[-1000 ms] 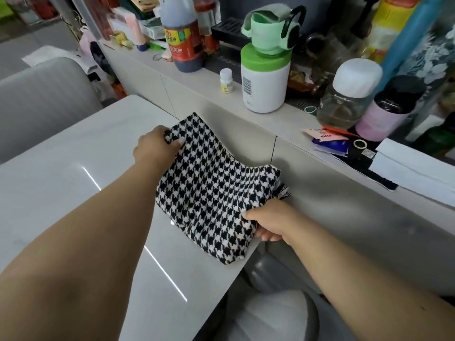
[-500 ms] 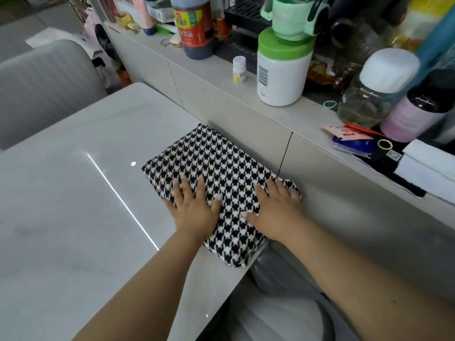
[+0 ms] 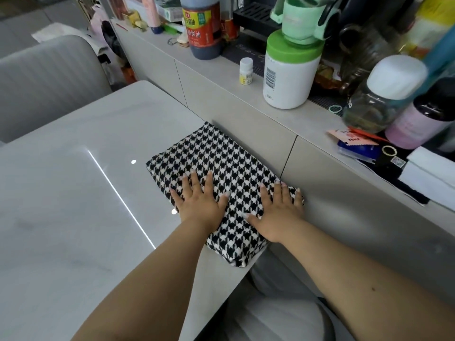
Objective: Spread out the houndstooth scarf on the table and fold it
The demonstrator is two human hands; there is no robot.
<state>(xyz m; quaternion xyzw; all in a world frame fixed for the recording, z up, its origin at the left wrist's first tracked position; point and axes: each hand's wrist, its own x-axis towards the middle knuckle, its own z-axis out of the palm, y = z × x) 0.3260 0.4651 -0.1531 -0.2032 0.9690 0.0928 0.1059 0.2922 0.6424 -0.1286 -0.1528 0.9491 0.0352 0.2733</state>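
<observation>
Single view, head-mounted, wide-angle. It looks forward and steeply down from above the near edge of the pale table (image 3: 73,205), close enough that both forearms enter from the bottom of the frame. The sideboard (image 3: 246,102) runs diagonally across the upper right, its straight edges bowed by the lens. A grey chair back (image 3: 44,77) sits at the upper left.

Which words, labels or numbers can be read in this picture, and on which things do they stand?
"酱油", large white characters on the red label of the dark sauce bottle; the characters above them are unclear.
White tub with green lid: a barcode and small print, too small to read.
Small white bottle: print too small.
Pink card: blurred red letters, unreadable.
QR code sticker: no words.
</observation>
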